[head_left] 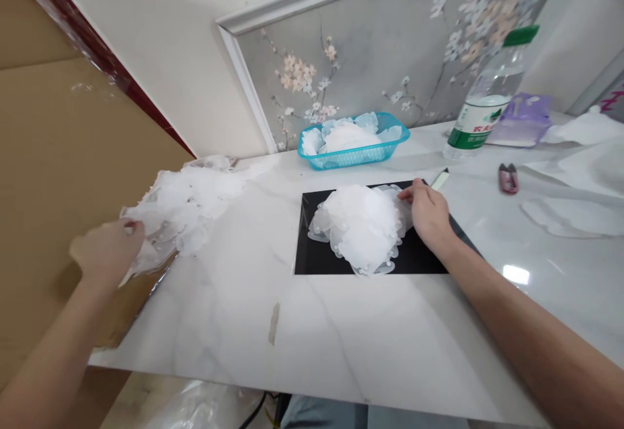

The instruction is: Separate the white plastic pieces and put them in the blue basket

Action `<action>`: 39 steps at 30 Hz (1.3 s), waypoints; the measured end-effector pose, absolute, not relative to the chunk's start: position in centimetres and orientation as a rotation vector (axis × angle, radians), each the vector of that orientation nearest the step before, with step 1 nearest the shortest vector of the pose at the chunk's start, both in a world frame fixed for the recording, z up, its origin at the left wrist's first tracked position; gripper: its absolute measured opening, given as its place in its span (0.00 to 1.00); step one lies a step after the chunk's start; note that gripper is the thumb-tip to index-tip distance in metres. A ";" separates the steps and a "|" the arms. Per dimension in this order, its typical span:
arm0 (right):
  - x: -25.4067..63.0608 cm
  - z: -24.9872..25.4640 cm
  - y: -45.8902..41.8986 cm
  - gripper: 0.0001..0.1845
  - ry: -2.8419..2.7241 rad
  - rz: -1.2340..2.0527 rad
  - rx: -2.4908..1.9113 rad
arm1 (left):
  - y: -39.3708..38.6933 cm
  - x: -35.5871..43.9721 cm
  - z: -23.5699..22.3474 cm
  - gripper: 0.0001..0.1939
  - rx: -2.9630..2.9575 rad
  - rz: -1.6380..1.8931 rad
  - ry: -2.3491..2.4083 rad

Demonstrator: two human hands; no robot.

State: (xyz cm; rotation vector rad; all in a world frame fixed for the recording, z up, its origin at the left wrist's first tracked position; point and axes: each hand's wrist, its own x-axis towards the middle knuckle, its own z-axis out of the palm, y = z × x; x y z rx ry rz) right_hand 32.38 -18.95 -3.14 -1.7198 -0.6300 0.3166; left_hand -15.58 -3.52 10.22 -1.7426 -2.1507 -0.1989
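Observation:
My left hand [110,247] is at the left, its fingers closed on the edge of a sheer white fabric piece [141,260] beside a loose pile of white pieces [195,198]. My right hand [429,213] pinches the edge of a sheer scalloped fabric piece [402,211] at the right side of a white heap [363,221]. That heap lies on a black mat [312,257]. Its pieces look translucent with small pale dots, and its middle is too bright to make out. The fingertips of my left hand are partly hidden.
Behind the mat stands a blue basket [355,156] holding more white pieces. A water bottle [480,104], a purple pack [524,120], small pink snips [508,179] and a pale pen-like tool [440,179] are at the right. A large cardboard box [63,156] rises at the left.

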 end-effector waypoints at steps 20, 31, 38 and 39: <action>32.7 -3.5 -18.9 0.25 -0.696 0.304 -1.714 | -6.0 -8.7 4.7 0.23 -2.052 0.320 -1.554; 32.6 -3.3 -18.9 0.27 -0.712 0.296 -1.731 | -2.1 -9.0 11.7 0.27 -1.602 -0.211 -1.737; 32.7 -3.5 -18.7 0.30 -0.722 0.296 -1.726 | -0.3 -6.2 5.9 0.20 -2.220 0.180 -1.394; 32.7 -3.5 -18.7 0.30 -0.723 0.291 -1.725 | -0.3 -6.0 5.0 0.21 -2.242 0.188 -1.437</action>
